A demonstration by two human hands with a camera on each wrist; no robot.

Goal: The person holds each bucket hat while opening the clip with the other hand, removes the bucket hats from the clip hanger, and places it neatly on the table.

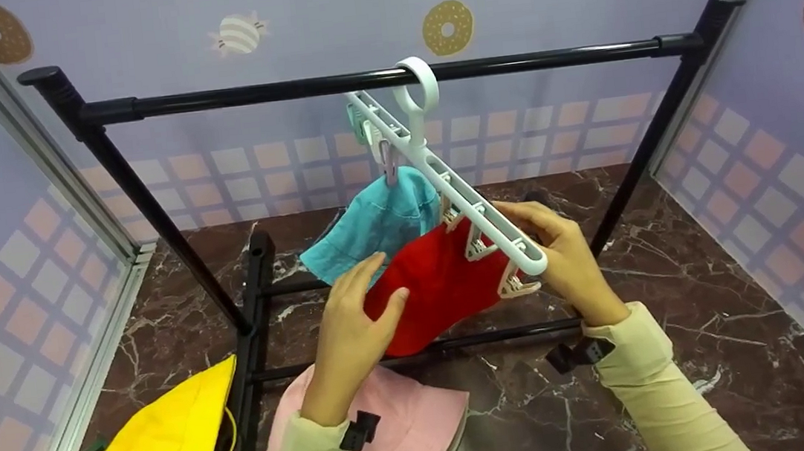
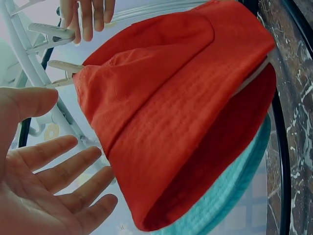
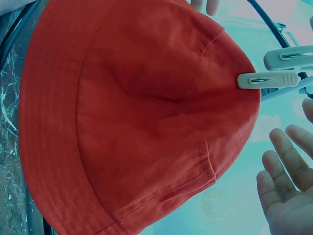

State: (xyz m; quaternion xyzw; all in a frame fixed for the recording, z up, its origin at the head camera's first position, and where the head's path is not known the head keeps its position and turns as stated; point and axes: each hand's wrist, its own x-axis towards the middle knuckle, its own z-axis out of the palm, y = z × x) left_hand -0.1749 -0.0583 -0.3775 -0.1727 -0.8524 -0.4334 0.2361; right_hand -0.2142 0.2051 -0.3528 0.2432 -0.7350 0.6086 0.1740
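Note:
A red bucket hat [image 1: 445, 281] hangs by its crown from a clothespin [image 3: 269, 80] on the white clip hanger [image 1: 479, 210]. Beside the hat's left edge is my left hand [image 1: 352, 320], fingers spread and holding nothing; the left wrist view shows its palm facing the fabric. My right hand [image 1: 562, 253] is on the far right side of the hanger, near the clips, its fingers extended and unclosed in the right wrist view. Behind the red hat, a turquoise bucket hat [image 1: 379, 217] hangs from a pinkish clip [image 1: 389, 163] on the same hanger.
The hanger's ring hooks over the black rack's top bar [image 1: 268, 91]. On the dark marbled surface [image 1: 677, 286] lie a pink hat [image 1: 401, 427] in front and a yellow hat [image 1: 163, 445] with a cord at the left. Patterned walls [image 1: 322, 32] enclose the rack.

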